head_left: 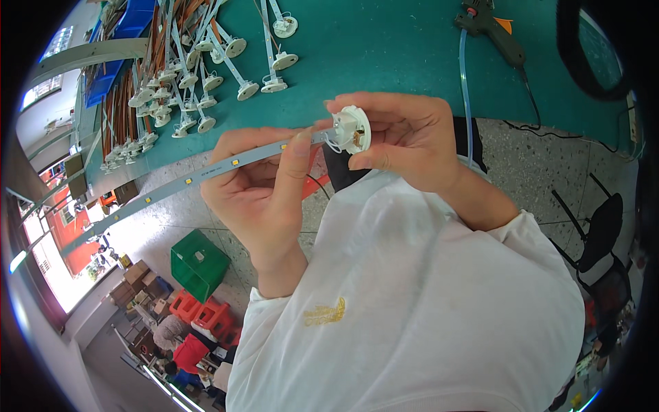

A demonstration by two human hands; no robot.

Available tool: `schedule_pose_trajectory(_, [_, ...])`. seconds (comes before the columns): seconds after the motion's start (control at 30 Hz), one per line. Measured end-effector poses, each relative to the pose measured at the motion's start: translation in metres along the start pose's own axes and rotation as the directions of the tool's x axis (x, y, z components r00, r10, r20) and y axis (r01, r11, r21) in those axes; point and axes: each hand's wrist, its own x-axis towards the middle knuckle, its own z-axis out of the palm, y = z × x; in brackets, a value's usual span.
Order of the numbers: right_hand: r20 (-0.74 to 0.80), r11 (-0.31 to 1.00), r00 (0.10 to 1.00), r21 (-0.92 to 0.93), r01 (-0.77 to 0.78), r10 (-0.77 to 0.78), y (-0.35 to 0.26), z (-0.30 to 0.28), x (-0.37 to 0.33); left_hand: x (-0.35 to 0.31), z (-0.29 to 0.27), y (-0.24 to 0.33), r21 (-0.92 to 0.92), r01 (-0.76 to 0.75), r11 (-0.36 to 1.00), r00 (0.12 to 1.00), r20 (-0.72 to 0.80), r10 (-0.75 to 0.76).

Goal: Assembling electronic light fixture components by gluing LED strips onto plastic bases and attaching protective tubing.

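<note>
My left hand (264,182) pinches a long, narrow LED strip (206,172) near its end, between thumb and fingers. The strip is pale with small yellow LEDs along it and runs off toward the lower left. Thin wires link that end to a round white end cap (355,130). Between the thumb and fingers of my right hand (408,141) the cap is held by its rim, tilted on edge. Its inner side, with a raised block and a small brownish part, faces the strip. Both hands are just off the table's near edge, in front of my white shirt.
Several strips with white end caps (247,89) lie heaped on the green table (384,51) at the back left, near a blue bin (134,19). A glue gun (491,31) with a translucent glue stick (465,96) lies at the right. A green crate (199,264) stands on the floor.
</note>
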Motion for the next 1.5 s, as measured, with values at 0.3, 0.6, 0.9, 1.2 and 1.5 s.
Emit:
schedule_pose_trajectory(0.3, [-0.082, 0.984, 0.981, -0.02, -0.179, 0.177, 0.0, 0.001, 0.008, 0.009, -0.013, -0.012, -0.027, 0.091, 0.995, 0.995, 0.039, -0.09])
schedule_pose_trajectory(0.6, [-0.04, 0.989, 0.999, -0.147, 0.01, -0.016, 0.027, 0.0, 0.021, 0.012, -0.008, -0.036, -0.056, 0.088, 0.995, 0.984, -0.151, -0.096])
schedule_pose_trajectory(0.9, [-0.192, 0.412, 0.884, -0.911, 0.001, -0.427, 0.034, -0.056, 0.039, 0.202, -0.172, -0.041, 0.98, -0.121, 0.155, 0.981, 0.094, 0.17])
schedule_pose_trajectory(1.2, [-0.081, 0.318, 0.888, -0.945, 0.076, -0.452, 0.034, -0.062, 0.039, 0.255, -0.126, -0.057, 0.988, -0.14, -0.066, 0.986, 0.145, 0.081])
schedule_pose_trajectory(1.5, [0.014, 0.262, 0.897, -0.954, 0.145, -0.443, 0.033, -0.061, 0.04, 0.22, -0.01, -0.116, 0.911, -0.282, 0.302, 0.918, 0.347, -0.191])
